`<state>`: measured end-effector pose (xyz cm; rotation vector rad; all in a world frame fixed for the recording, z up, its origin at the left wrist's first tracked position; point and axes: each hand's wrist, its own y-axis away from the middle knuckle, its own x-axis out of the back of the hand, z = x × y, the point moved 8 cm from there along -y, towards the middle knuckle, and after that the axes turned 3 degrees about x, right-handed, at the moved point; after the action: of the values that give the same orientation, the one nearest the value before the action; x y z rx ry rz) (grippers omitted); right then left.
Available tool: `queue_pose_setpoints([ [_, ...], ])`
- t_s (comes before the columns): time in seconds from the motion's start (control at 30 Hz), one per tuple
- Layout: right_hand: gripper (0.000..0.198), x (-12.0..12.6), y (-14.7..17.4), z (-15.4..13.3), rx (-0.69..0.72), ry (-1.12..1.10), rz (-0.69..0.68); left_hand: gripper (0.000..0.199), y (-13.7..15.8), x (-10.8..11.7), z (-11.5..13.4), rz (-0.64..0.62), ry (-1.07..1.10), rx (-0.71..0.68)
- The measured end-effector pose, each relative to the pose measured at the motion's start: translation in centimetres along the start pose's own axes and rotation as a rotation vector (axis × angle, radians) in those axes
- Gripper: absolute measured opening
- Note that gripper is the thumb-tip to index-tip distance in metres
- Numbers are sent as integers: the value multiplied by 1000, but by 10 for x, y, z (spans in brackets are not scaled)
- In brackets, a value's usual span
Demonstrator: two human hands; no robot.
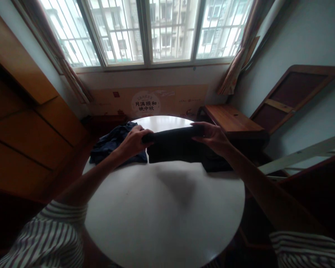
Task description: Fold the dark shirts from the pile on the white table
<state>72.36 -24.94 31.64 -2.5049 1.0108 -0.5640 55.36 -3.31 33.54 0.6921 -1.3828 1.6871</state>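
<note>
A piece of black cloth (174,147), folded into a band, is stretched between my hands above the far part of the white round table (162,212). My left hand (136,139) is closed on its left end. At the right end, my right hand (209,136) pinches it between thumb and fingers. The cloth's exact kind of garment cannot be made out. Behind my left hand lies a crumpled dark blue garment (111,143). Another dark, flat cloth (217,165) rests on the table under my right hand; whether it joins the held one is unclear.
A wooden cabinet (231,117) stands beyond the table at right, near a leaning wooden frame (290,96). Orange-brown cupboards (25,130) line the left. Under the barred windows (170,29) is a printed cardboard panel (184,96). A pale rail (304,150) juts in at right.
</note>
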Motion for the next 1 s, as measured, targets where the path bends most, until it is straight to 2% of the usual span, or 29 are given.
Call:
queue_pose_setpoints([
  [0.1, 45, 10, -11, -11, 130, 103, 104, 22, -11, 17, 5, 196, -220, -99],
  [0.17, 39, 8, 3, -7, 166, 167, 114, 24, 3, 7, 13, 214, -292, -203],
  [0.23, 32, -1, 35, 6, 156, 242, 49, 23, 35, -18, 23, 166, -325, -330],
  [0.3, 25, -18, 80, 24, 110, 330, -104, 20, 78, -48, 34, 103, -336, -440],
  [0.37, 22, -34, 126, 40, 33, 390, -284, 23, 120, -71, 43, 45, -329, -499],
  [0.4, 23, -37, 145, 44, -1, 407, -322, 25, 137, -79, 46, 12, -323, -500],
  [0.43, 24, -36, 159, 45, -28, 417, -328, 25, 149, -82, 48, -25, -305, -492],
  [0.5, 21, -27, 168, 39, -58, 437, -255, 32, 160, -81, 50, -103, -222, -437],
  [0.6, 25, -15, 149, 25, -46, 525, -97, 30, 144, -69, 43, -165, -41, -264],
  [0.7, 28, -29, 115, 15, 44, 637, -46, 27, 110, -68, 34, -135, 51, -66],
  [0.77, 32, -58, 97, 15, 131, 669, -150, 32, 90, -84, 35, -166, 62, -35],
  [0.87, 49, -109, 90, 32, 200, 722, -439, 40, 74, -123, 33, -293, -20, -14],
  [0.93, 57, -123, 94, 53, 171, 801, -565, 49, 72, -145, 23, -374, -84, 44],
  [1.0, 61, -119, 101, 72, 119, 887, -589, 52, 75, -157, 13, -428, -105, 82],
])
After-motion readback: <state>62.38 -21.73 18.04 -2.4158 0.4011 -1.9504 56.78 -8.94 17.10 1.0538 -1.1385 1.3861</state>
